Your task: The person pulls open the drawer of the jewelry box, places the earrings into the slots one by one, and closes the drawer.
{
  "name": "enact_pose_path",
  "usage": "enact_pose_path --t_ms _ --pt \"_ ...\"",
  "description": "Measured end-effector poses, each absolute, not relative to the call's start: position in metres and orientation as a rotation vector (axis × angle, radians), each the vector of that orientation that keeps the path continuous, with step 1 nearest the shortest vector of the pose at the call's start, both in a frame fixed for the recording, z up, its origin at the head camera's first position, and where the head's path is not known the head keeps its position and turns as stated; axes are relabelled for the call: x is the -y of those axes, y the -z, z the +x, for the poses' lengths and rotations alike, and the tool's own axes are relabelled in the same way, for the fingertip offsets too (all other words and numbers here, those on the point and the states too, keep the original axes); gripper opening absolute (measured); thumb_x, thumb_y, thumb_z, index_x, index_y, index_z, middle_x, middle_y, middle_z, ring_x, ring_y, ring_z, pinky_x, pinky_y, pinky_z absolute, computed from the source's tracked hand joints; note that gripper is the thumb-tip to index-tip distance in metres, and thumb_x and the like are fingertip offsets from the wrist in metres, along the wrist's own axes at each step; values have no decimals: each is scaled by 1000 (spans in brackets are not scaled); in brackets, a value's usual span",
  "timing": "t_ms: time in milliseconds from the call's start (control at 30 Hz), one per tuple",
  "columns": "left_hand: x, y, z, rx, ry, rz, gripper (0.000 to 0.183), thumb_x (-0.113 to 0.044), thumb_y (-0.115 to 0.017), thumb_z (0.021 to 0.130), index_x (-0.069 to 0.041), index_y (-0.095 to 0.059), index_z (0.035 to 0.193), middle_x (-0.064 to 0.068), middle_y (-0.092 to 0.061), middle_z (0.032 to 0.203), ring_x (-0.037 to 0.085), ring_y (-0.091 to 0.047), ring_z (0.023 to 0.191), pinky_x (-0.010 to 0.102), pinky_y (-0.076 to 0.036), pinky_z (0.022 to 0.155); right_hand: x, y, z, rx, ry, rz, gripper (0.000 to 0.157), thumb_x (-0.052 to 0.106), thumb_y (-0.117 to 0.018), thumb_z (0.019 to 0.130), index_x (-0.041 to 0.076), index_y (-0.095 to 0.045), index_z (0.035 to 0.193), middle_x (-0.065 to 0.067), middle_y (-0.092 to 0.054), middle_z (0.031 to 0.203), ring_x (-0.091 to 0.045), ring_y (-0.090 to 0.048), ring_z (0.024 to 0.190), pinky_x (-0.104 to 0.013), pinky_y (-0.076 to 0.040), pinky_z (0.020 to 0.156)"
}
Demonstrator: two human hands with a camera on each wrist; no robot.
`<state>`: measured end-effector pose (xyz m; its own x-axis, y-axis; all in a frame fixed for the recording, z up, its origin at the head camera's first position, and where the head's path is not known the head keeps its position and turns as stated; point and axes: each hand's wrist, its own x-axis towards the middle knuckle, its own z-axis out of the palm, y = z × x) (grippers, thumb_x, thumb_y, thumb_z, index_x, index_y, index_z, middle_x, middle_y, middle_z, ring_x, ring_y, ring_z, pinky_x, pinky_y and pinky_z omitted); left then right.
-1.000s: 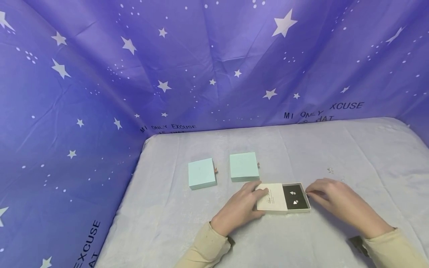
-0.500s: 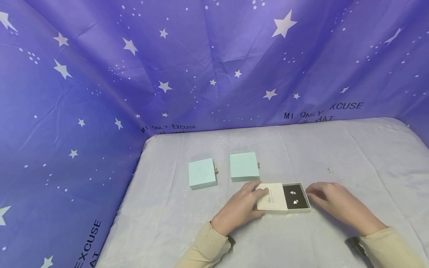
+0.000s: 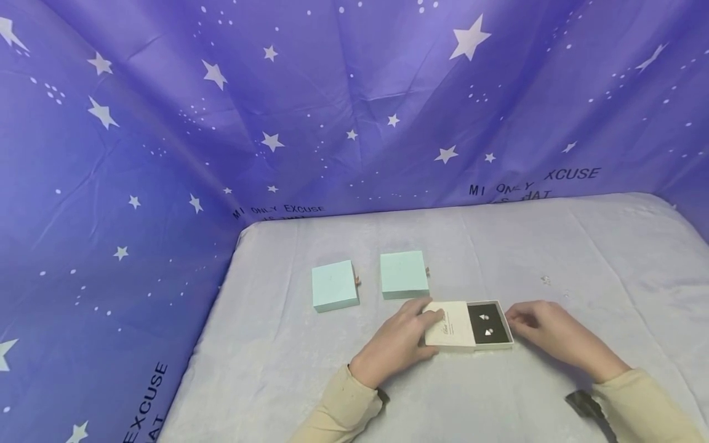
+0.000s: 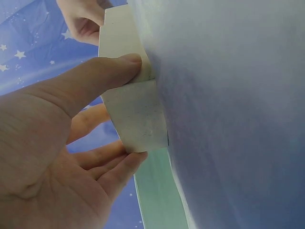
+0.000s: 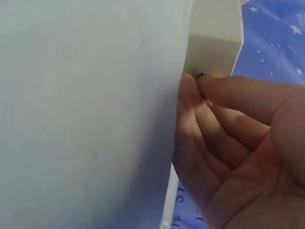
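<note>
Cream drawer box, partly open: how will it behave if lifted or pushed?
The cream drawer box looks stiff: flat faces, crisp edges. Lying low and flat on the cloth, it would more likely slide than roll or tip. The drawer might slip if tilted, as it already sticks out partway.

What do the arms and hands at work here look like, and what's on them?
They are a person's. The left hand and right hand are bare, without gloves. The left sleeve and right sleeve are long and beige, ending near the wrists. A dark piece shows beside the left sleeve and a second dark piece beside the right; what they are is unclear.
</note>
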<state>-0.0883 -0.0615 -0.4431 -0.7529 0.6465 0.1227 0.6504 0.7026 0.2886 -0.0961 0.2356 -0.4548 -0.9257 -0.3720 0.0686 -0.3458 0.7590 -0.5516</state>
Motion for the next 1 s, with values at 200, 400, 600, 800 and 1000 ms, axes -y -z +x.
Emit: enact_pose_path --t_ms 200,400,600,800,1000 --pt "61 442 -89 2887 499 -1110 65 -30 -83 80 -10 -59 137 12 -49 145 20 -46 135 25 -38 113 -242 455 -98 -2718 1084 -512 10 9 -66 92 5 -75 95 10 -68 73 1 -59 68 -24 -53 68" --pt "60 442 -90 2886 515 -1129 65 -29 -83 80 -9 -59 137 14 -48 145 21 -46 135 26 -37 113 -245 456 -99 -2573 1184 -455 18 9 -63 95 -4 -73 101 4 -72 76 -2 -62 66 -20 -52 66" --pt "60 443 -89 2897 513 -1122 64 -28 -82 81 -10 -59 137 14 -48 146 21 -46 136 27 -38 113 -244 456 -97 -2541 1197 -431 20 10 -63 94 -6 -72 102 3 -73 77 -3 -65 67 -19 -52 72" --pt "59 442 -88 2916 519 -1111 65 -29 -82 81 -10 -58 138 14 -48 146 21 -46 136 27 -37 113 -240 455 -95 -2508 1224 -428 21 11 -63 94 -7 -72 102 2 -74 78 -5 -67 67 -18 -52 74" --pt "60 442 -88 2895 501 -1114 64 -29 -82 81 -10 -59 137 14 -49 145 21 -47 135 27 -38 113 -235 456 -95 -2495 1265 -463 22 8 -63 94 -11 -70 101 -1 -74 77 -4 -66 65 -21 -56 67"
